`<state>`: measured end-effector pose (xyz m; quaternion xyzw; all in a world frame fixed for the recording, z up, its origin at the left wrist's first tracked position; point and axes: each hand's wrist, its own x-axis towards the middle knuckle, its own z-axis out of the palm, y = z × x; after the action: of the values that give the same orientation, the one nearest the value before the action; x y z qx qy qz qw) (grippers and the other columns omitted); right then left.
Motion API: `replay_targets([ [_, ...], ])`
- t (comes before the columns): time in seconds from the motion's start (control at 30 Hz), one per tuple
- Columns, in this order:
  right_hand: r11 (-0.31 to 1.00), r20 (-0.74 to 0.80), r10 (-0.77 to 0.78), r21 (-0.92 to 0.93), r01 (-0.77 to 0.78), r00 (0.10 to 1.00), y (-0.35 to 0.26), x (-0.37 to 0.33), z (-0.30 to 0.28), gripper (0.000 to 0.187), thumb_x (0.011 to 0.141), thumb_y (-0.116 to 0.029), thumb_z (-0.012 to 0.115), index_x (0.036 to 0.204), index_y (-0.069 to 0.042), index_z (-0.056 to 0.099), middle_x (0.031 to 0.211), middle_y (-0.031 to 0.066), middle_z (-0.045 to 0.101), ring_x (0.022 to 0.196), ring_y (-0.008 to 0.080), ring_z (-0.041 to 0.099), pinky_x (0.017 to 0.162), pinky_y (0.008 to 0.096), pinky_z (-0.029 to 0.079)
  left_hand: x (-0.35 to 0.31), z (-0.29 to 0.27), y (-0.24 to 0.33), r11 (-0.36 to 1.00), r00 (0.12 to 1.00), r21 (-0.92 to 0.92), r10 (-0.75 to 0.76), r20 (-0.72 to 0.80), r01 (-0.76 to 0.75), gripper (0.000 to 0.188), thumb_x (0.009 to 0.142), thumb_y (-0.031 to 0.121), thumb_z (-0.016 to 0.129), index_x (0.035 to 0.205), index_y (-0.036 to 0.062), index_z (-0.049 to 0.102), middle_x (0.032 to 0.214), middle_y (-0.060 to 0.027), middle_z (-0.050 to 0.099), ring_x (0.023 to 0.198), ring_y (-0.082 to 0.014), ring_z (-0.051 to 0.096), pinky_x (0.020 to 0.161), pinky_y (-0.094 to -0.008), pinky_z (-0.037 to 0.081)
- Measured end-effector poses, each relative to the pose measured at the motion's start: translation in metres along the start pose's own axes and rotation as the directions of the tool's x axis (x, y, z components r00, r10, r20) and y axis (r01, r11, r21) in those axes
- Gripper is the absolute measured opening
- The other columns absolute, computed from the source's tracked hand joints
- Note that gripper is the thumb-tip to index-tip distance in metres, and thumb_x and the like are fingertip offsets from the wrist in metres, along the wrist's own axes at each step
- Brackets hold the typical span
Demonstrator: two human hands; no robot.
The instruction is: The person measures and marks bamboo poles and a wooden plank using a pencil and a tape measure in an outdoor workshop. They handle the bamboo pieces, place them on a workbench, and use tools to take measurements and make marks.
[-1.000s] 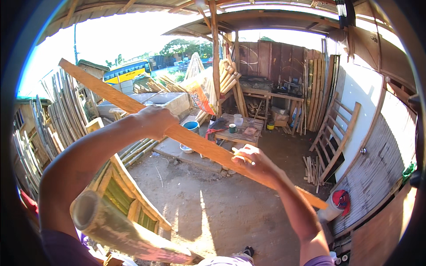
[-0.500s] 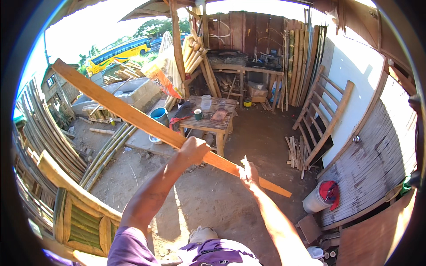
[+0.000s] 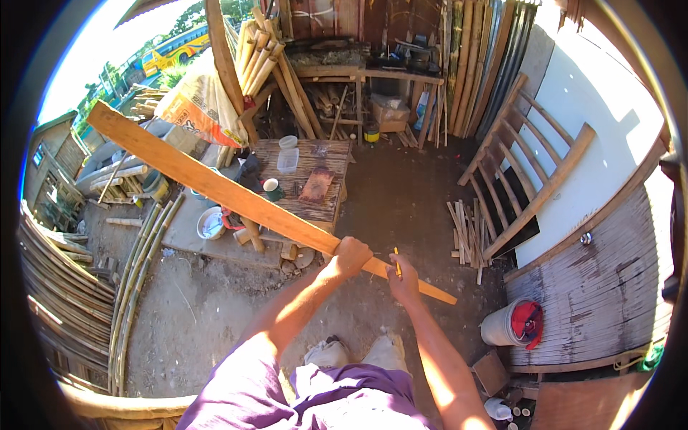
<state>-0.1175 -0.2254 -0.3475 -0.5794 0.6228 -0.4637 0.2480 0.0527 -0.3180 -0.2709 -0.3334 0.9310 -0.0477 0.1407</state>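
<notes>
A long wooden board (image 3: pixel 215 188) slanted above the earthen ground (image 3: pixel 193 322).
The person's left hand (image 3: pixel 350 256) was clasped around it toward its right end; the right hand (image 3: pixel 405 279), just beside and nearer that end, held a yellow pencil (image 3: pixel 398 264).

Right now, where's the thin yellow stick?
In the head view, the thin yellow stick is a little right of the middle, in the person's right hand, beside the long wooden board that the left hand grips.
</notes>
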Motion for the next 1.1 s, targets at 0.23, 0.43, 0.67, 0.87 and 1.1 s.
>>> replay_targets([
  [0.23, 0.997, 0.049, 0.015, 0.078, -0.019, 0.999, 0.077, 0.193, 0.016, 0.032, 0.090, -0.011, 0.065, 0.121, -0.002, 0.062, 0.110, 0.0149, 0.068, 0.098, 0.0214, 0.066, 0.084, 0.0317, 0.051, 0.186, 0.071, -0.100, 0.999, 0.999, -0.024, 0.028, -0.038, -0.029, 0.017, 0.078, 0.019, 0.071, 0.094, 0.0142, 0.073, 0.092, -0.0034, 0.074, 0.093, -0.0221, 0.070, 0.078, -0.0391, 0.049],
  [0.43, 0.984, 0.309, 0.119, 0.093, -0.155, 0.943, 0.171, 0.336, 0.062, 0.031, 0.092, -0.016, 0.066, 0.121, -0.004, 0.062, 0.103, 0.0070, 0.070, 0.093, 0.0151, 0.065, 0.079, 0.0287, 0.051, 0.318, 0.170, -0.166, 0.995, 0.990, -0.064, -0.067, 0.127, 0.076, 0.011, 0.083, 0.021, 0.069, 0.093, 0.0189, 0.075, 0.089, 0.0012, 0.073, 0.092, -0.0192, 0.070, 0.081, -0.0396, 0.045],
  [0.67, 0.964, 0.433, 0.158, 0.128, -0.234, 0.887, 0.204, 0.431, 0.075, 0.030, 0.095, -0.016, 0.063, 0.122, -0.005, 0.063, 0.107, 0.0113, 0.071, 0.096, 0.0166, 0.066, 0.084, 0.0299, 0.051, 0.392, 0.265, -0.219, 0.985, 0.951, -0.092, -0.113, 0.286, 0.144, 0.015, 0.087, 0.018, 0.063, 0.100, 0.0200, 0.071, 0.098, 0.0022, 0.070, 0.104, -0.0175, 0.064, 0.093, -0.0404, 0.039],
  [0.87, 0.940, 0.594, 0.218, 0.086, -0.331, 0.774, 0.221, 0.448, 0.099, 0.029, 0.095, -0.015, 0.062, 0.123, -0.004, 0.064, 0.105, 0.0088, 0.071, 0.097, 0.0138, 0.065, 0.086, 0.0286, 0.050, 0.397, 0.334, -0.218, 0.951, 0.906, -0.099, -0.242, 0.347, 0.292, 0.016, 0.085, 0.017, 0.063, 0.099, 0.0205, 0.071, 0.100, 0.0026, 0.068, 0.107, -0.0159, 0.061, 0.098, -0.0395, 0.035],
  [1.1, 0.927, 0.629, 0.215, 0.110, -0.359, 0.747, 0.217, 0.451, 0.135, 0.026, 0.096, -0.016, 0.062, 0.117, -0.001, 0.067, 0.098, 0.0068, 0.070, 0.091, 0.0121, 0.064, 0.082, 0.0270, 0.051, 0.368, 0.365, -0.204, 0.923, 0.930, -0.190, -0.292, 0.222, 0.335, 0.021, 0.081, 0.018, 0.066, 0.101, 0.0182, 0.070, 0.105, -0.0004, 0.068, 0.110, -0.0179, 0.059, 0.100, -0.0396, 0.036],
])
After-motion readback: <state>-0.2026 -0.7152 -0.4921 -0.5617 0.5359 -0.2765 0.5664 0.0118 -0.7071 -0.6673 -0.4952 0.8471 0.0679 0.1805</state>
